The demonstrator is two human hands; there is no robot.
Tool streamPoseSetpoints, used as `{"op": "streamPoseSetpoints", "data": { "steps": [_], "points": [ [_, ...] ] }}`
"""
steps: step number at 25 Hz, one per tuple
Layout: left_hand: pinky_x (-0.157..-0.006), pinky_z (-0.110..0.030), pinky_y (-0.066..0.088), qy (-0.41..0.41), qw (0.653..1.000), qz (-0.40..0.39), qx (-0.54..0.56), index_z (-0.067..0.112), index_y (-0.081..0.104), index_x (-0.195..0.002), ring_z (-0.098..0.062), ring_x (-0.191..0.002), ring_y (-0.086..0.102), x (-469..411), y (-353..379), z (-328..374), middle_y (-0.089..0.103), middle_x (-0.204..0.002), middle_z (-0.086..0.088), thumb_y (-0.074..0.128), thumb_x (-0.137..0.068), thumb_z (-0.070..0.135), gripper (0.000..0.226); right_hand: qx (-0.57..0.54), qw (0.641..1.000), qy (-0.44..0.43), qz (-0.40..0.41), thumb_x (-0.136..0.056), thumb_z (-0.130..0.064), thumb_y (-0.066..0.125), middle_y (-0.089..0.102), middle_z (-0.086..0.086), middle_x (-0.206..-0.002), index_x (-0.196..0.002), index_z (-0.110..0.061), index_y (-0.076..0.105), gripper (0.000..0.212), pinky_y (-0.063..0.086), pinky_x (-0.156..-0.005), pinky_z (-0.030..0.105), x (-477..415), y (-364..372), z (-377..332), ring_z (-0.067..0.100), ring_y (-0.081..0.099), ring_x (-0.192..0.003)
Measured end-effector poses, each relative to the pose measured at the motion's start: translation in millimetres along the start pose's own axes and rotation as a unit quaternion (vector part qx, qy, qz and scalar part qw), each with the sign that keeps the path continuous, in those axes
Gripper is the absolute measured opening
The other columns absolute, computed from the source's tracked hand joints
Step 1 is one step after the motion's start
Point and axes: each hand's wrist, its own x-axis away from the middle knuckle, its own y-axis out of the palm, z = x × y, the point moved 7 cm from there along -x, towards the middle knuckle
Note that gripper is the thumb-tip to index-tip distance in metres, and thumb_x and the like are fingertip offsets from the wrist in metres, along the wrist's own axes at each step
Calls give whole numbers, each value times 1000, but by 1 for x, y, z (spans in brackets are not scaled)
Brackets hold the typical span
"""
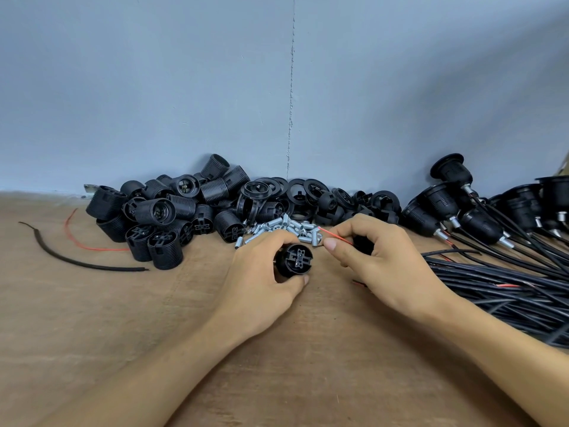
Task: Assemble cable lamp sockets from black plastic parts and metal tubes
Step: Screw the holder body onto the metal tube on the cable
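While left hand (261, 282) curls round the socket body (295, 261) just above the tabletop (154, 334), terminal side up, right hand (378, 260) fingers (331, 243) pinch the red wire (337, 237) beside it, near metal tubes (289, 231). Risk: thin wire buckles or misses the terminal hole if misaligned.

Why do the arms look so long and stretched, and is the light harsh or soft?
Head view: the wide-angle lens stretches the forearms toward the bottom corners; light is soft, with faint shadows under the left hand and right hand; no glare on the black socket; the red wire is crisp; the wall darkens at upper right.
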Motion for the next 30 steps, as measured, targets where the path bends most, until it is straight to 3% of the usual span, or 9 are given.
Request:
{"op": "streamPoseSetpoints", "data": {
  "steps": [10,13,19,23,30],
  "points": [
    [-78,-4,37,17,1000,6,17,35,71,-99,6,-95,58,3,0,5,66,-94,21,85,-73,21,33,39,998,-54,2,-91,-21,72,56,-9,-77,-82,-37,66,19,38,-70,12,4,5,-11,8,55,-77],
    [-81,-3,37,21,999,14,22,36,72,-99,6,-96,58,4,-2,6,67,-95,20,87,-70,19,37,74,994,-84,13,-92,-19,71,56,-9,-80,-88,-28,71,10,38,-71,11,8,6,-16,9,55,-80],
    [-78,-2,35,24,1000,8,-3,38,76,-101,4,-93,57,3,-1,7,63,-91,17,89,-67,26,38,159,980,-122,-8,-96,-22,66,49,-14,-85,-100,-19,72,8,42,-71,22,12,13,-17,4,49,-77],
    [-81,-2,36,22,1000,-5,-2,41,76,-102,2,-96,58,3,0,7,63,-95,17,90,-68,27,39,149,983,-104,-4,-94,-21,69,46,-14,-76,-93,-19,73,4,35,-70,11,11,12,-13,2,49,-76],
    [-79,-3,35,36,999,-21,18,49,75,-103,7,-94,55,3,-1,10,60,-92,17,94,-65,26,48,110,990,-84,1,-92,-19,71,46,-14,-69,-77,-24,62,18,34,-64,11,12,10,-12,2,48,-71]
  ]
}}
